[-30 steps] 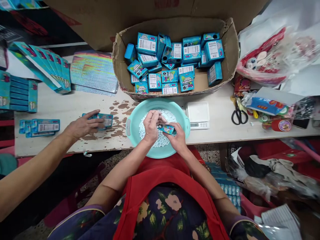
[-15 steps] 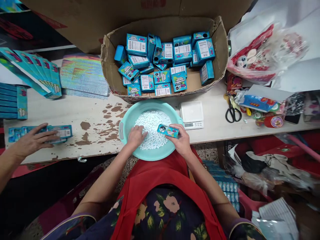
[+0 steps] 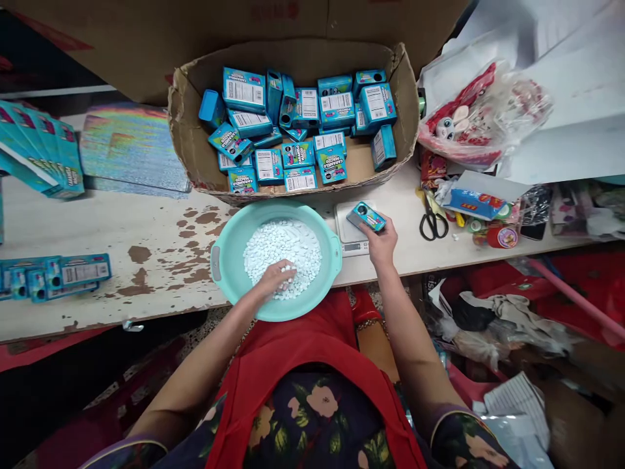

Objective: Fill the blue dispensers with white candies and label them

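Note:
My left hand [image 3: 276, 279] is inside the turquoise basin [image 3: 225, 257], its fingers curled around a few small white candies. More white candies [image 3: 297, 244] cover the basin's bottom. My right hand [image 3: 383, 242] grips a small blue candy box [image 3: 368, 216] by its end. A round dark opening shows on the box's upper face. The box is at the white digital scale [image 3: 347, 233], partly covering its plate; whether it touches the plate I cannot tell.
A cardboard carton [image 3: 183, 140] behind the basin holds several blue boxes. More blue boxes [image 3: 81, 270] lie at the left, near a shiny sheet stack [image 3: 131, 150]. Black-handled scissors [image 3: 433, 225], a blue packet [image 3: 473, 203] and a plastic bag of toys [image 3: 469, 120] are at the right.
My right hand has carried the blue candy box from over the basin rightward to the scale. My left hand has closed on candies. The other person's hand at the left has left the view.

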### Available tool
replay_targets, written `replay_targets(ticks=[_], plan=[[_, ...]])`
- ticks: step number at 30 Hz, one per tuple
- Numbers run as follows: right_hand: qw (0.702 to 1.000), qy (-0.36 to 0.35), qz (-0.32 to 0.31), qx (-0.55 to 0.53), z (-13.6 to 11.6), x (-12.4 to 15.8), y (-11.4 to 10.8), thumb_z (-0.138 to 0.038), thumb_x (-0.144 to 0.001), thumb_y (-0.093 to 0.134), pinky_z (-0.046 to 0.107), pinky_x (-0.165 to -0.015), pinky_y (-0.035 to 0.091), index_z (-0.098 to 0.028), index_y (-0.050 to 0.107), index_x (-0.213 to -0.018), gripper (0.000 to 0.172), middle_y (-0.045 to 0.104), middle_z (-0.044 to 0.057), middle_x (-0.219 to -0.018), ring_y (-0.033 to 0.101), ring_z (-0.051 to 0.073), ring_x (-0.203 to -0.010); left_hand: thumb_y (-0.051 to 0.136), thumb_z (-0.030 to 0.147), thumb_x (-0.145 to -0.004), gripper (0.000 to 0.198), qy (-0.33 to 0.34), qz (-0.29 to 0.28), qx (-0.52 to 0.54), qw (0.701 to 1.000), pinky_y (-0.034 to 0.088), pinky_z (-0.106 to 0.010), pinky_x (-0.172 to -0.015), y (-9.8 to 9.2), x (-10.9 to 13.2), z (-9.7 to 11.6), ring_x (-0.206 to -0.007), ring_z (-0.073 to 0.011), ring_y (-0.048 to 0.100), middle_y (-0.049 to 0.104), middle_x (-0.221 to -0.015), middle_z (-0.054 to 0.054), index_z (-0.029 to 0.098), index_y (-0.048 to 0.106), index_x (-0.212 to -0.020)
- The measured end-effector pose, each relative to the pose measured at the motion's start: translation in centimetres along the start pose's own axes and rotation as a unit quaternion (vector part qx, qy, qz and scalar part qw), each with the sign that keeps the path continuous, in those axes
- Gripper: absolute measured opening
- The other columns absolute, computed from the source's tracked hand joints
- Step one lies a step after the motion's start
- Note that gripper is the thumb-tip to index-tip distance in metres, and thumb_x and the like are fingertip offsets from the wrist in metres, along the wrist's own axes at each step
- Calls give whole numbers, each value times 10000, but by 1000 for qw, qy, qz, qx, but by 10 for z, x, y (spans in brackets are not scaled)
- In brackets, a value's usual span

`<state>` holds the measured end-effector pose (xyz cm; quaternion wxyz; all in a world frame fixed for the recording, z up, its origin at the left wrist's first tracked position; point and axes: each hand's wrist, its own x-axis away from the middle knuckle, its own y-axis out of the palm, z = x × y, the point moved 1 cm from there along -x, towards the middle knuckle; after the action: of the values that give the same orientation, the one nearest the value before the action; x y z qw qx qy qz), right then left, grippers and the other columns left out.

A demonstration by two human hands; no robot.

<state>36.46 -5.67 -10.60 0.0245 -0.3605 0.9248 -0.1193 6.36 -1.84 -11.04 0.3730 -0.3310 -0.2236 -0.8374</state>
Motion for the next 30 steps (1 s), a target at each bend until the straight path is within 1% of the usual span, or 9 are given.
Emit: replay_targets(ticks=[2,6,10,15,18,20,22,26,30], plan=[[1000,6,-20,-8,8,-3,-4,-401,-638,766,399,-933,472,-169,577,-1114,563,624,75,-1093,598,209,-1010,639,463,-720,311,18,-1,115,993,233,-191,-371,-4,2,13,-431,-104,460,576,-637,-1,189,561,-844],[1000,1,-12,-7,1,8,-30,-409,-676,740,466,-1007,413,-245,448,-1302,710,500,107,-1345,503,236,-1222,597,512,-746,359,94,-9,210,973,306,-222,-364,-9,12,39,-444,-131,510,576,-590,-41,166,567,-652],[998,24,64,-16,-1,23,-63,-443,-787,627,451,-970,447,-208,497,-1252,537,551,120,-1270,576,210,-1125,593,566,-727,421,90,11,265,960,462,-290,-493,-9,9,49,-528,-160,571,599,-626,-62,166,568,-600],[991,58,118,5,12,33,-79,-424,-749,671,413,-939,470,-179,577,-1131,463,629,92,-1120,614,177,-1008,709,451,-697,333,99,85,228,965,398,-211,-449,-5,-12,44,-446,-92,492,505,-513,6,142,592,-655],[993,53,107,-2,11,35,-76,-407,-732,692,395,-924,477,-168,592,-1099,449,647,89,-1075,618,172,-981,710,452,-716,333,141,69,246,956,331,-178,-397,-8,-16,48,-390,-60,414,406,-459,50,149,580,-672],[994,47,96,-1,6,33,-71,-406,-738,686,391,-920,479,-161,593,-1090,439,649,93,-1066,619,173,-974,725,434,-713,324,133,68,265,953,287,-155,-367,-12,-17,51,-392,-46,409,431,-491,46,144,580,-710],[996,35,83,8,1,28,-62,-410,-744,678,394,-919,478,-155,589,-1088,438,647,101,-1066,617,178,-977,721,436,-721,330,88,83,300,946,269,-139,-349,-14,-19,50,-412,-39,430,478,-546,33,145,567,-745],[998,-11,22,51,-7,8,-36,-402,-688,721,407,-922,477,-203,529,-1199,581,588,96,-1204,572,205,-1080,677,471,-763,355,-33,124,315,940,366,-143,-384,-9,-24,33,-474,-59,517,536,-606,6,144,539,-742],[992,-55,-15,115,-19,-7,-10,-401,-641,760,391,-894,486,-201,598,-1093,520,619,51,-1072,587,204,-989,728,485,-710,404,-64,89,299,948,253,-147,-315,2,-21,27,-353,-33,391,450,-499,49,143,513,-687]])
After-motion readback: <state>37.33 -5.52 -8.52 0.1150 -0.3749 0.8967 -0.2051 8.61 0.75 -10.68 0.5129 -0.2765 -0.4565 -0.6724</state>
